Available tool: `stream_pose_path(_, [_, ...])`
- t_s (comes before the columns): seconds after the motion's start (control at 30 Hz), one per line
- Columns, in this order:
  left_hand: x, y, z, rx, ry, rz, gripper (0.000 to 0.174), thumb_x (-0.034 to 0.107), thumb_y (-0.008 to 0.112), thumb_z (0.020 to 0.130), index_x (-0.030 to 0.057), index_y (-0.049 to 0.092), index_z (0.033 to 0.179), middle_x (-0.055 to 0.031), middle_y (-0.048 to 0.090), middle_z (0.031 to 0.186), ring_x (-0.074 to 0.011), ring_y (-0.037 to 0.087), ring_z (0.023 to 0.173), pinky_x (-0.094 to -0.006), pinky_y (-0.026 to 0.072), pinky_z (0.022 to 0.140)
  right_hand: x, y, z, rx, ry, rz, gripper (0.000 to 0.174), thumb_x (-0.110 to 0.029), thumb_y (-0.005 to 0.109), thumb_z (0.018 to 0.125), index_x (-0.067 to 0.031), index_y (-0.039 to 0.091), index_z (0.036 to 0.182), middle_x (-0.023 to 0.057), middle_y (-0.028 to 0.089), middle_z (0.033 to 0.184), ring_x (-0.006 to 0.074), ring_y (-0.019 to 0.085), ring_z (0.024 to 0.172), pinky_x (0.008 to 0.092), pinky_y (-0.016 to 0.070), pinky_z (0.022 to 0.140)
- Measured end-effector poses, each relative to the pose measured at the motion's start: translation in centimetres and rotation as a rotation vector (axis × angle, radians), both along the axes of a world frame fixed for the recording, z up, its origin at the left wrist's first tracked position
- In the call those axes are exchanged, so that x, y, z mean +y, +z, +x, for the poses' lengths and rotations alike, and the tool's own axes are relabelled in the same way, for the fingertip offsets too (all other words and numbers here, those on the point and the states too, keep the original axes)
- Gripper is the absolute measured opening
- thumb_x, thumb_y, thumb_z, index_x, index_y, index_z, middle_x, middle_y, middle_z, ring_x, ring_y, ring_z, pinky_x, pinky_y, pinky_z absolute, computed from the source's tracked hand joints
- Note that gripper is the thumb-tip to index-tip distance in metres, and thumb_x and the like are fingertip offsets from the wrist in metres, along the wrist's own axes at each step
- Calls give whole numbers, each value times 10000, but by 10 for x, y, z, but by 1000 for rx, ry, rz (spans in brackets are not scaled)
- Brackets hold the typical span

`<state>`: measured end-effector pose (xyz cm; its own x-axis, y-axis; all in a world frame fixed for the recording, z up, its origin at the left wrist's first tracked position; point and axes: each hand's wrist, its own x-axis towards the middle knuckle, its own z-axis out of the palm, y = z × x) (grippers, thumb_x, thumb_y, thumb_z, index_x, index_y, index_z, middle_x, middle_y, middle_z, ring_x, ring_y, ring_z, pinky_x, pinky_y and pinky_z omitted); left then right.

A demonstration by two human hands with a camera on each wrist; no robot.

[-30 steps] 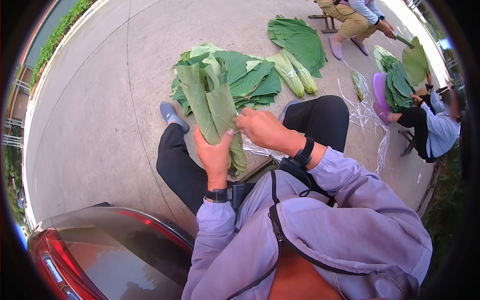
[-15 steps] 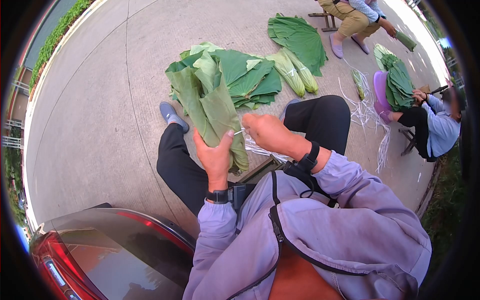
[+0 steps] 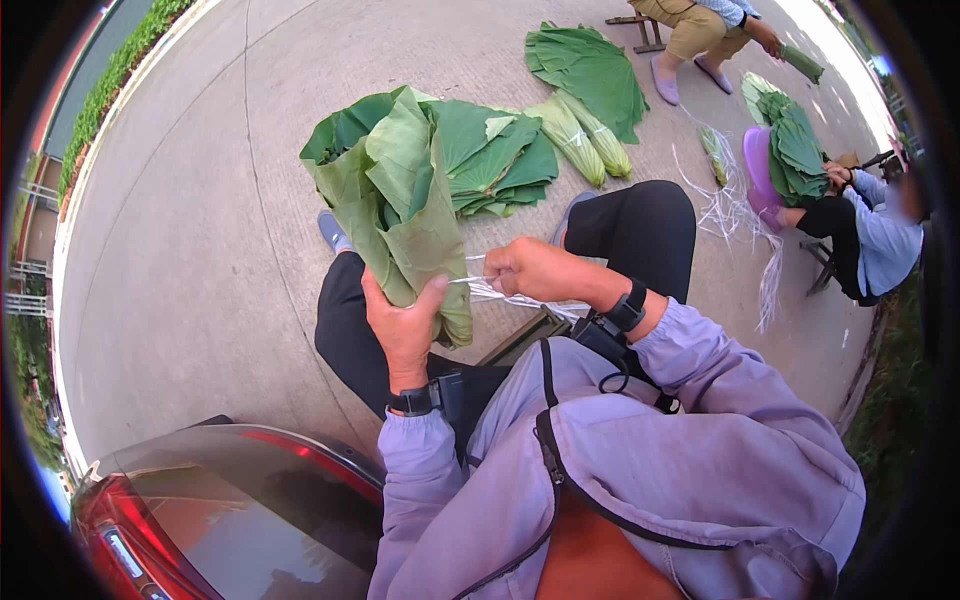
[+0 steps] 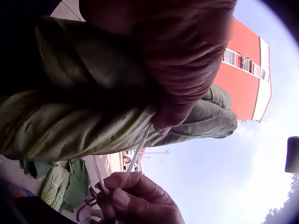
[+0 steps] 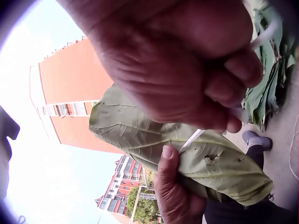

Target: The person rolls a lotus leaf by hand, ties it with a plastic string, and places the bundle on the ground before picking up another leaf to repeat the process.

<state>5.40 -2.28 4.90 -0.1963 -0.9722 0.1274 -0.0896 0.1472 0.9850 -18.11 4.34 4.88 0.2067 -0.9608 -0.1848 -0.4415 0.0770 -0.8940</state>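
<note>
My left hand [image 3: 405, 325] grips a rolled bundle of large green leaves [image 3: 400, 205] near its lower end, thumb pressed on a white strip [image 3: 470, 281]. My right hand [image 3: 520, 270] pinches that white plastic strip and holds it taut to the right of the bundle. In the left wrist view the leaf bundle [image 4: 84, 126] lies under my left hand [image 4: 173, 60], and the strip [image 4: 138, 151] runs down to my right hand [image 4: 135, 196]. In the right wrist view my right hand [image 5: 187, 65] holds the strip [image 5: 191, 139] against the leaf bundle [image 5: 187, 154].
A pile of flat green leaves [image 3: 490, 155] and tied bundles [image 3: 585, 135] lie on the concrete ahead. Loose white strips [image 3: 740, 220] lie to the right. Two other people [image 3: 870, 235] sit with more leaves [image 3: 795, 150]. A red vehicle [image 3: 200, 520] is at my lower left.
The leaf bundle has tipped and shifted left, its top spreading wider. My right hand has pulled the strip rightward and a little lower; my left hand slid slightly left.
</note>
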Motion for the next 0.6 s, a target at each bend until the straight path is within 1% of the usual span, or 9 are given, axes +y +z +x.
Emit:
stream_pose_path(0.1, [-4, 9, 10, -73, -9, -29, 806, 80, 918, 770, -10, 509, 1459, -115, 685, 1293, -195, 670, 1133, -347, 538, 999, 5, 4, -4, 11, 10, -5, 135, -73, 649, 894, 26, 667, 984, 101, 645, 788, 198, 577, 733, 372, 495, 712])
stream_pose_path(0.13, [-6, 8, 13, -110, -4, -44, 813, 102, 913, 763, -1, 517, 1465, -118, 692, 1289, -203, 677, 1130, -353, 539, 995, 6, 5, -5, 25, 11, -17, 135, -74, 646, 896, 25, 667, 986, 99, 646, 788, 195, 579, 735, 369, 494, 710])
stream_pose_path(0.23, [-7, 13, 17, -182, -53, -59, 809, 125, 909, 765, 0, 524, 1465, -120, 697, 1290, -213, 683, 1123, -356, 538, 995, 9, 11, -9, -12, -66, -32, 121, -76, 643, 910, 10, 674, 990, 90, 647, 790, 180, 581, 738, 360, 488, 701])
stream_pose_path(0.33, [-2, 20, 13, -215, -61, -52, 680, 96, 900, 780, -15, 569, 1364, -107, 698, 1244, -195, 669, 1097, -338, 532, 982, 13, 13, -14, -98, -175, -84, 115, -84, 640, 925, -4, 673, 1001, 72, 640, 779, 166, 578, 739, 353, 480, 691])
stream_pose_path(0.43, [-1, 17, 10, -196, -67, -23, 792, 113, 912, 762, -13, 536, 1448, -122, 701, 1281, -212, 686, 1113, -353, 535, 997, 22, 27, -17, -66, -191, -122, 114, -94, 646, 937, -10, 667, 1011, 48, 629, 781, 150, 573, 744, 346, 475, 688])
stream_pose_path(0.53, [2, 23, 3, -80, -70, 21, 750, 89, 914, 766, -19, 550, 1413, -116, 694, 1278, -209, 678, 1123, -351, 529, 1006, 37, 33, -21, -135, -156, -69, 119, -108, 649, 947, -9, 655, 1013, 36, 617, 787, 138, 564, 756, 336, 468, 695])
stream_pose_path(0.6, [3, 22, -1, 31, -50, 36, 727, 74, 916, 765, -19, 560, 1391, -109, 690, 1274, -209, 673, 1128, -351, 526, 1012, 43, 26, -24, -174, -95, -53, 122, -121, 649, 957, -10, 651, 1008, 36, 609, 790, 132, 556, 761, 329, 463, 702])
